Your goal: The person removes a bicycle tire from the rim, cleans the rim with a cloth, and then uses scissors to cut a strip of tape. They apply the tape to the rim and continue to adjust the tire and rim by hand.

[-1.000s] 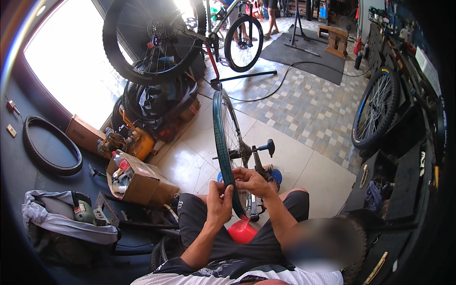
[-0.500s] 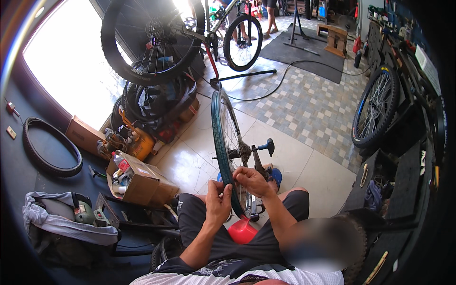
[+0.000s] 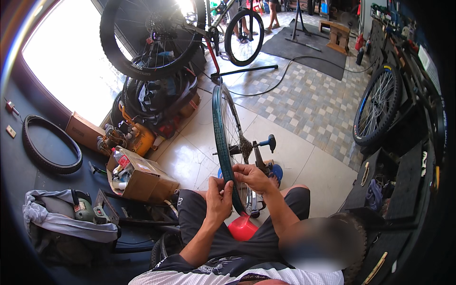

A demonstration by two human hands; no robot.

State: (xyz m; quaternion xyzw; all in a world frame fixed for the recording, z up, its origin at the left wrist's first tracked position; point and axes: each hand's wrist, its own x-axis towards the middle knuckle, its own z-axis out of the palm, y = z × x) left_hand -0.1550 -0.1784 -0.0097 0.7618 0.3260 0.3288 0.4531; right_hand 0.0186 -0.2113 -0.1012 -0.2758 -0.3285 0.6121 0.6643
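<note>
A bicycle wheel (image 3: 219, 123) with a dark green strip around its rim stands upright before me between my knees, with a cassette (image 3: 246, 146) on its right side. My left hand (image 3: 219, 199) is closed at the left edge of the near rim, thumb and fingers pinched against it. From the right, my right hand (image 3: 251, 178) presses its bent fingers together on the same stretch of rim; the fingertips are partly hidden. A stand with a blue T-shaped handle (image 3: 269, 142) holds the wheel near its hub. Under the wheel, a red rounded object (image 3: 242, 229) lies in my lap.
At left are an open cardboard box (image 3: 142, 178) of bottles, an orange air compressor (image 3: 137, 137) and a loose tyre (image 3: 52, 145). A bicycle (image 3: 199, 33) hangs ahead. Another wheel (image 3: 377, 104) leans at right. A black hose (image 3: 285, 73) crosses the floor. A person's legs show far off.
Both hands stay at the near rim. My right hand has shifted slightly, its fingers now closer against the rim. The view has tilted a little.
</note>
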